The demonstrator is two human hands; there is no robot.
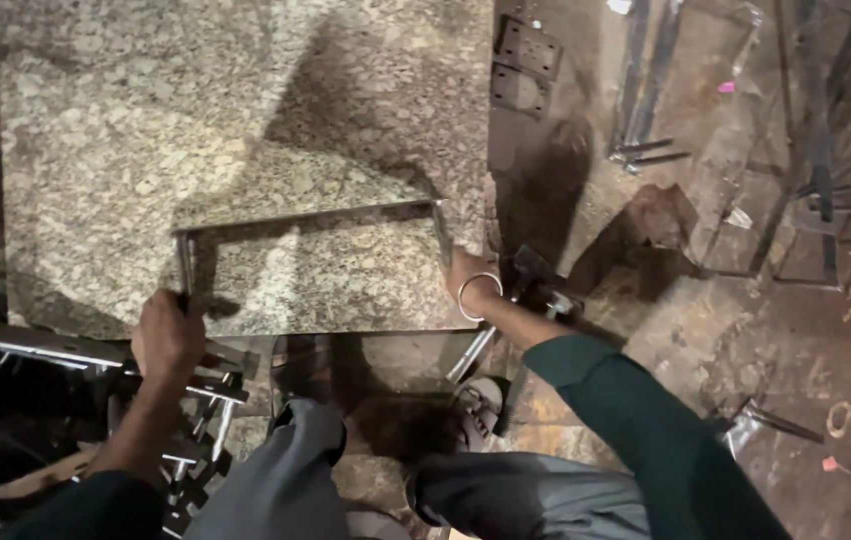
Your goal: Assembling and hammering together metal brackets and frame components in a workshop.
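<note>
Your left hand (167,335) is curled tight around the near left leg of a thin U-shaped steel rod frame (310,215), while your right hand (467,275), a metal bangle (478,297) on its wrist, is closed on the end of the right leg, so each hand steadies one side and the cross rod lies flat against the speckled granite slab (235,120). The frame sits on the slab's near half, its open side toward you, probably because the flat stone shows whether the legs lie true; loose steel bars (645,90) lie well apart on the dirty floor (805,360).
</note>
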